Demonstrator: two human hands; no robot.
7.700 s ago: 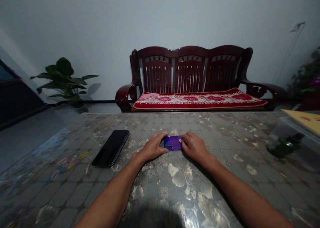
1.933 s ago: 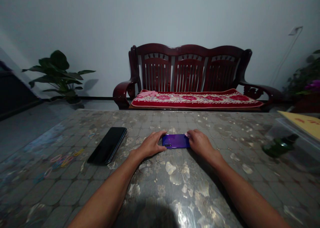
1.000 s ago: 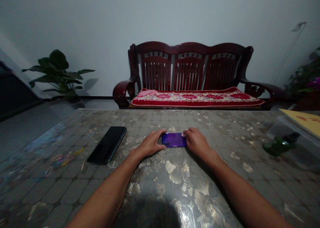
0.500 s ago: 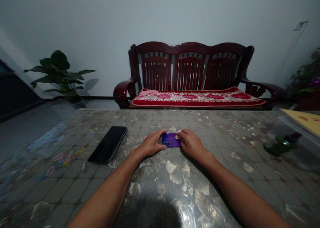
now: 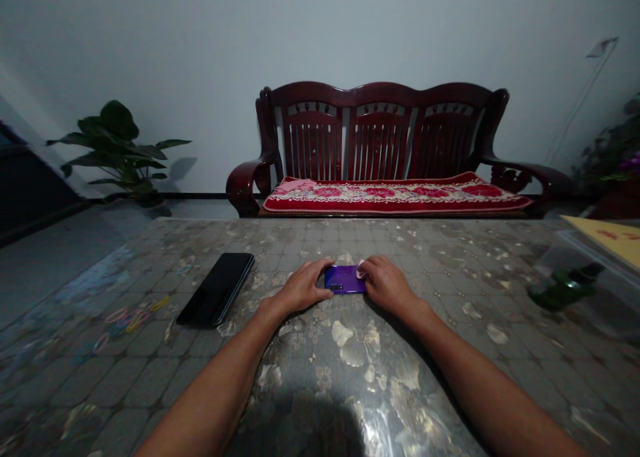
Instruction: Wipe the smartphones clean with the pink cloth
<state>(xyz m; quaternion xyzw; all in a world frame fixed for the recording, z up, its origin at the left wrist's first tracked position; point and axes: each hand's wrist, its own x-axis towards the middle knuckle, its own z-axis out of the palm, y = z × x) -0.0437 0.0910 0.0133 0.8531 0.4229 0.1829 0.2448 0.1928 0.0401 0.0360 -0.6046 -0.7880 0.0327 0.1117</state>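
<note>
A purple phone (image 5: 344, 279) lies flat, back up, on the patterned table (image 5: 320, 370). My left hand (image 5: 300, 289) clamps its left end, thumb at the near edge and fingers at the far edge. My right hand (image 5: 385, 285) rests on the phone's right part and presses a small pale pad (image 5: 361, 267) against its back with closed fingers. The right half of the phone is hidden under that hand.
A black phone (image 5: 217, 298) lies to the left. Coloured rubber bands (image 5: 131, 318) are scattered further left. A green bottle (image 5: 564, 287) lies at the right beside a clear box with a yellow lid (image 5: 607, 238). Behind the table stands a wooden bench (image 5: 385, 151).
My right hand has slid back and forth over the purple phone's back: out at its right end 1.9 s ago, furthest left 0.5 s ago, slightly right again now. My left hand stayed put.
</note>
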